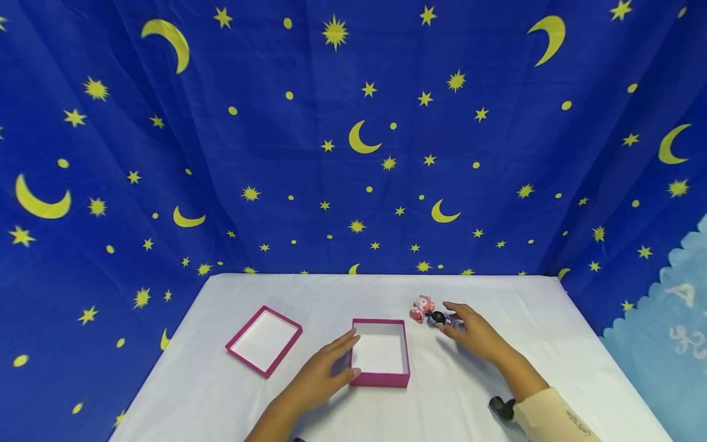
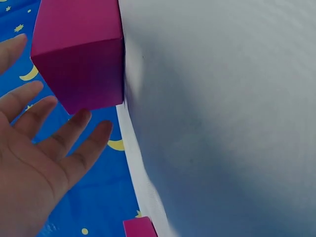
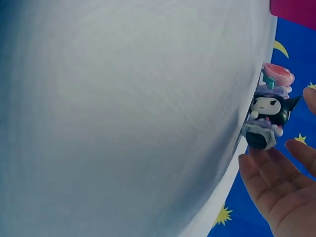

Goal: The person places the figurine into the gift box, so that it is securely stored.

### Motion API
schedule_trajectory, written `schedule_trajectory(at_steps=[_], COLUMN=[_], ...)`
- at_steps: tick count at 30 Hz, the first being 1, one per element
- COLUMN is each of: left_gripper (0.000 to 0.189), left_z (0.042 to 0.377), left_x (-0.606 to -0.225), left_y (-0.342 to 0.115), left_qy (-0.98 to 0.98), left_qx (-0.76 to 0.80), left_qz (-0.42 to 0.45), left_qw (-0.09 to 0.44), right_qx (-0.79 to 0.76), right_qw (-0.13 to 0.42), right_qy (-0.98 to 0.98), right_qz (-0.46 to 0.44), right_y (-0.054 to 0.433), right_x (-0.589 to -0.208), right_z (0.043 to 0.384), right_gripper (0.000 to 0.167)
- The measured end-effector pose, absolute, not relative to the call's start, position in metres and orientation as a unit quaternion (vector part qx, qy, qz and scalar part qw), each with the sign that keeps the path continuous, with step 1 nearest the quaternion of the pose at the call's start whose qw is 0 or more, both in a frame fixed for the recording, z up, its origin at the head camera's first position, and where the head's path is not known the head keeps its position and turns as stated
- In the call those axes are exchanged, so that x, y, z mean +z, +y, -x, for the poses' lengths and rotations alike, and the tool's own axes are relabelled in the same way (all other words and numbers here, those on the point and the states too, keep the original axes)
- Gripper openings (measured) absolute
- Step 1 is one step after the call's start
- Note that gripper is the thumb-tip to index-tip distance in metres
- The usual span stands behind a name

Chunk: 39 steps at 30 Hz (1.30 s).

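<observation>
Dark figurine (image 1: pixel 438 318) and pink figurine (image 1: pixel 420 308) sit side by side on the white-covered worktop (image 1: pixel 331 294) in the head view, to the right of an open magenta box (image 1: pixel 381 380) and a little farther back. The right hand (image 1: pixel 477 331), below a beige sleeve (image 1: pixel 552 417), reaches over the dark figurine's right side, fingers spread and not clenched. The left hand (image 1: pixel 323 373) lies at the box's left wall, its fingers extended, released, with the tips at the rim. A magenta lid (image 1: pixel 264 341) with a white inside lies well apart, left of the box. Behind everything hangs a blue cloth (image 1: pixel 309 123) with yellow moons and stars.

From the left wrist, the box stands at upper left, and the left hand's fingers are fanned out near its corner, gripping nothing. A small magenta corner pokes in at the bottom edge.

From the right wrist, the dark figurine shows a white face, a black pointed hood and purple clothing, with a rounded pink shape just above it. The right hand's loose fingers are right by its base; whether they touch, I cannot tell.
</observation>
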<state>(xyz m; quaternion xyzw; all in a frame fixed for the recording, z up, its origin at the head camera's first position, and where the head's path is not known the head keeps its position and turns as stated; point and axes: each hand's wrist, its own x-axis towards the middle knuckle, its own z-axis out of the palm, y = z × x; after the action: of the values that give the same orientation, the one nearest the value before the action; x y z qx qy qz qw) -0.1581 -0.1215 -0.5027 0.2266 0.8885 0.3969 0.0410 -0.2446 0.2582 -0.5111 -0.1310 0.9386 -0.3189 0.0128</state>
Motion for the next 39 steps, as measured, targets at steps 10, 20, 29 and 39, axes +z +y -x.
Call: schedule_trajectory(at_steps=[10,20,29,39], left_gripper=[0.055,0.053,0.055,0.07], left_z=[0.1581,0.1595,0.1576,0.1595], left_x=[-0.5062,-0.5062,-0.5026,-0.4998], left_y=[-0.1182,-0.1207,-0.1238,-0.1258], left_qy=[0.894,0.897,0.896,0.895], left_qx=[0.377,0.375,0.373,0.383], left_qz=[-0.239,-0.232,-0.236,-0.211], left_qw=[0.024,0.019,0.039,0.09], right_qx=[-0.349,-0.352,-0.336,-0.338], right_qw=[0.035,0.077,0.087,0.079], right_qy=[0.925,0.922,0.927,0.928], right_qz=[0.145,0.14,0.139,0.134], right_y=[0.26,0.2544,0.2546,0.2517], right_x=[-0.5125,-0.5112,-0.5129,-0.5134], right_z=[0.2452,0.2445,0.2444,0.2442], right_gripper=[0.072,0.083,0.083,0.075])
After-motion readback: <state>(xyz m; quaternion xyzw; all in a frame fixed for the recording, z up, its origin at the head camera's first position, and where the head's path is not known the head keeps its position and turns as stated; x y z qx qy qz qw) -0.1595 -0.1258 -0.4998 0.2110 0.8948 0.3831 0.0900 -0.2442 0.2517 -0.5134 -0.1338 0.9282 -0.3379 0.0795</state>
